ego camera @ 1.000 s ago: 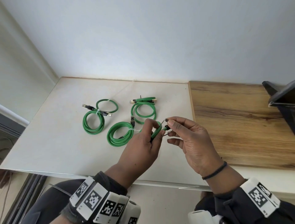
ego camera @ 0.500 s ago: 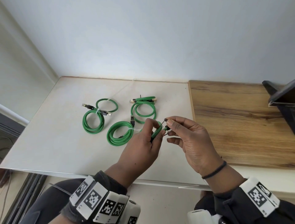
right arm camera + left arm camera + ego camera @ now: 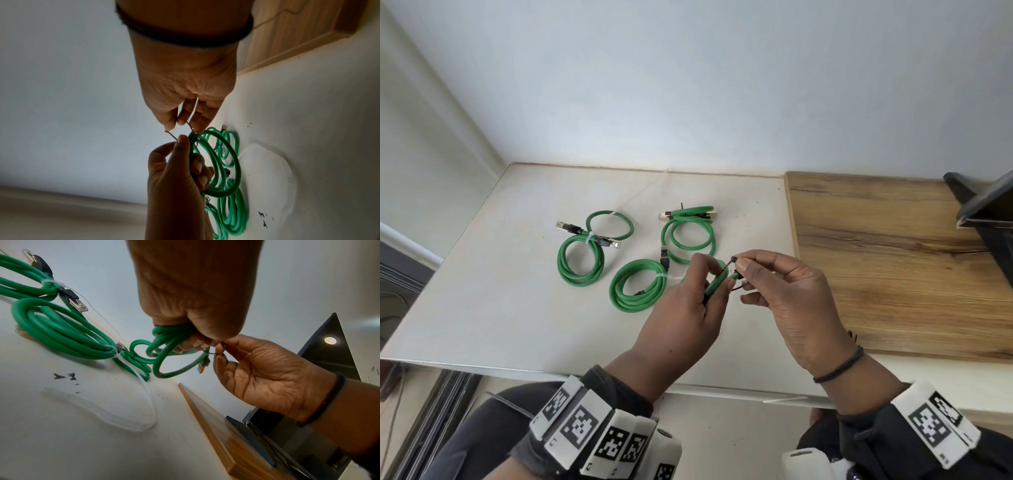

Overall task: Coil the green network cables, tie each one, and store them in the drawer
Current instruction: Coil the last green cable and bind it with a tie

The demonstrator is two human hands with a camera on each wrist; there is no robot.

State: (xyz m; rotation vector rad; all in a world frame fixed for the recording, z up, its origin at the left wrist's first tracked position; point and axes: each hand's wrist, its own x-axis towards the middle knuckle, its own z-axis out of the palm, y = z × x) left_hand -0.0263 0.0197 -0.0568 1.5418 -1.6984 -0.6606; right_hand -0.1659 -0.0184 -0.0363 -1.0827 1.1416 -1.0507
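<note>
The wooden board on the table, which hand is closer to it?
Right. The right hand is just beside the wooden board, near its left edge, pinching a thin black tie. The left hand is farther left, gripping the coiled green cable.

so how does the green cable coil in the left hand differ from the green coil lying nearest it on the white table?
The held green cable coil is gripped in the left hand above the table; the nearest green coil lies flat on the white table. The held one has a thin black tie, pinched by the right hand and not yet cinched; the lying one is bound with a white tie. Both are green, multi-loop network cables.
</note>
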